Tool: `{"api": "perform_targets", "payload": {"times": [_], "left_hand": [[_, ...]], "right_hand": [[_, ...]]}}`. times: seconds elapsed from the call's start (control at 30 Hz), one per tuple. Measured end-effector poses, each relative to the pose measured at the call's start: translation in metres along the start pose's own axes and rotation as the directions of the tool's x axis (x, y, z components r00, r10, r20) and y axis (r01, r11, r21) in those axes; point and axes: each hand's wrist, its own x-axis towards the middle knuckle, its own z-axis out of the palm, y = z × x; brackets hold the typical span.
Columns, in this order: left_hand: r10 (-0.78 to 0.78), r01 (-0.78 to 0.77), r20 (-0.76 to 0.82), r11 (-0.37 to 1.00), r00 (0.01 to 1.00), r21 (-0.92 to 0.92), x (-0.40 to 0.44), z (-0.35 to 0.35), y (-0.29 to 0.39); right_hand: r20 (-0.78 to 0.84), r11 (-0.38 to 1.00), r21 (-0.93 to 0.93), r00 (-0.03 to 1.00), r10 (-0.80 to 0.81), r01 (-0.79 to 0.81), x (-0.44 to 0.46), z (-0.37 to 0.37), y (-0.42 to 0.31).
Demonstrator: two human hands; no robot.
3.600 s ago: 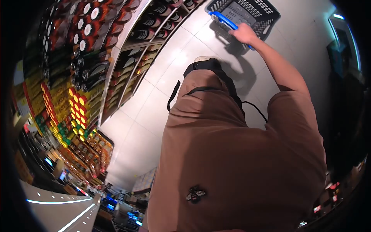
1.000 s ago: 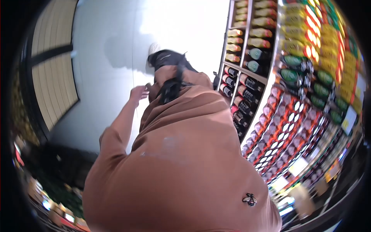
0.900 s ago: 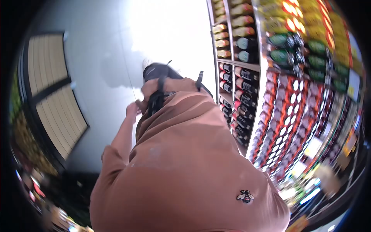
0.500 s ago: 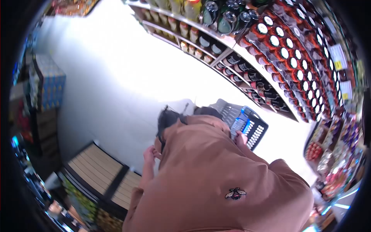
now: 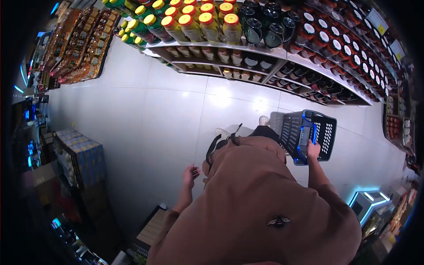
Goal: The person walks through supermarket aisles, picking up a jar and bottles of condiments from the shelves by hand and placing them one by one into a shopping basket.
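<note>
My right hand [image 5: 314, 150] is wrapped round the blue handle of a dark grey shopping basket [image 5: 327, 140], which hangs or stands by my right leg. I cannot tell whether the basket touches the floor. Its perforated walls show, and nothing can be made out inside. On the other side my left hand [image 5: 191, 174] hangs beside my body with its fingers loosely apart and nothing in them. A dark cord or strap [image 5: 215, 148] dangles at the front of my brown shirt [image 5: 256, 198].
Ahead runs a shelf with yellow-capped bottles [image 5: 206, 22] and white-lidded red jars [image 5: 309, 27]. At far left stand tilted racks of packaged goods [image 5: 90, 48]. A blue patterned box display [image 5: 86, 154] is on the left, and a lit cabinet [image 5: 369, 203] stands at right.
My view has turned, and the shelf ahead now lies more level across the top. The basket sits further right with my right arm held out. My left hand's fingers have loosened.
</note>
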Motion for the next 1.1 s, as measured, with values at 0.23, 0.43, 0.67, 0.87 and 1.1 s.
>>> {"api": "perform_targets", "payload": {"times": [0.23, 0.43, 0.67, 0.87, 1.1], "left_hand": [[-0.008, 0.011, -0.038, 0.998, 0.999, 0.063, 0.07, -0.096, 0.095], [-0.107, 0.097, 0.083, 0.989, 0.991, 0.114, 0.126, -0.129, 0.137], [0.038, -0.108, 0.166, 0.891, 0.985, 0.44, 0.091, -0.101, 0.194], [0.045, -0.004, -0.094, 0.916, 0.995, 0.401, 0.067, -0.072, 0.286], [0.064, -0.089, 0.07, 0.879, 0.995, 0.468, 0.122, -0.057, 0.364]], "right_hand": [[0.023, 0.997, -0.002, 0.997, 0.08, -0.08, -0.04, 0.029, -0.044], [-0.005, 0.966, -0.111, 0.972, 0.236, -0.235, -0.105, 0.046, -0.126], [-0.032, 0.974, 0.017, 0.974, 0.226, -0.226, -0.135, 0.106, -0.165], [-0.041, 0.964, -0.018, 0.964, 0.264, -0.265, -0.157, 0.136, -0.209], [0.04, 0.94, 0.078, 0.943, 0.33, -0.332, -0.183, 0.165, -0.255]]}}
